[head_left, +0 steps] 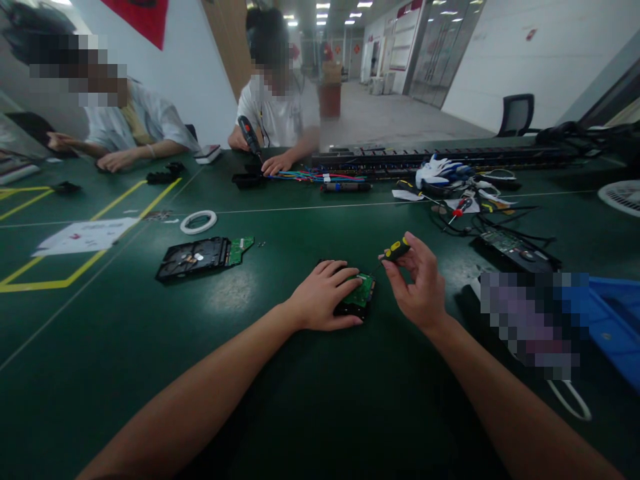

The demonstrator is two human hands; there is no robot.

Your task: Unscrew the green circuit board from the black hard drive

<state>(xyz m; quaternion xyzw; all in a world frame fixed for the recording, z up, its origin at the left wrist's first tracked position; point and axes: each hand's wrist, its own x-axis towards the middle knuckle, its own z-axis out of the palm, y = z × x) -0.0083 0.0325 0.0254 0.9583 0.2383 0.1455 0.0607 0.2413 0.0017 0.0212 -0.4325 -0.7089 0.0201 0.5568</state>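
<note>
My left hand (325, 293) lies flat over a black hard drive (356, 301) with a green circuit board on top, fingers spread and pressing it to the green table (280, 400). My right hand (417, 283) is closed around a small screwdriver (397, 250) with a yellow and black handle, held just above and to the right of the drive, tip slanting down toward the board.
Another hard drive (200, 255) with its green board swung aside lies to the left, near a white tape ring (199, 221). Cables, gloves and tools (465, 193) crowd the right. A blue bin (613, 320) stands at the right edge. Two people sit across; one holds a power screwdriver (249, 137).
</note>
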